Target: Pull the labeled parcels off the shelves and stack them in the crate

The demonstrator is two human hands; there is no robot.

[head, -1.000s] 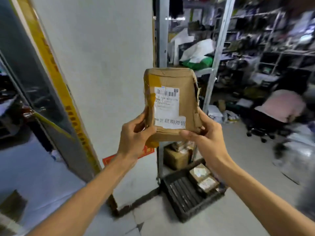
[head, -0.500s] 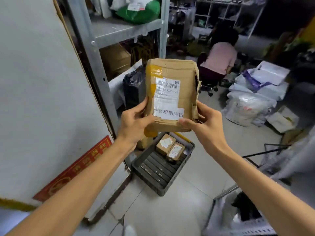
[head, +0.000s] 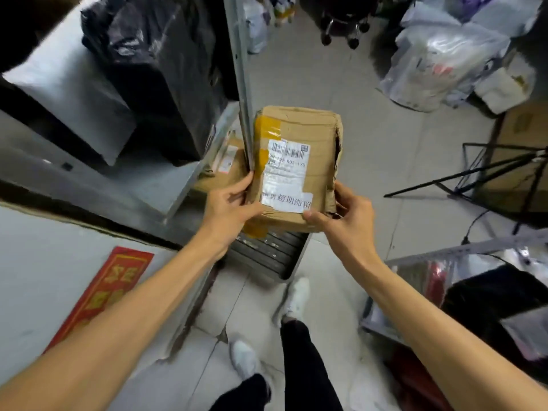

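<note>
Both hands hold a brown parcel point(head: 296, 167), label up, above the dark crate point(head: 267, 253) on the floor. Left hand point(head: 229, 207) grips its lower left edge; right hand point(head: 345, 216) grips the lower right corner, thumb on top. A shelf post point(head: 240, 84) stands just behind.

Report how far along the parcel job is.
Done: one labelled parcel is off the shelves. In hand: left hand and right hand grip it, label showing, above the crate. Left: set it in; the crate's load is hidden behind it, and another labelled box sits by the shelf post.
</note>
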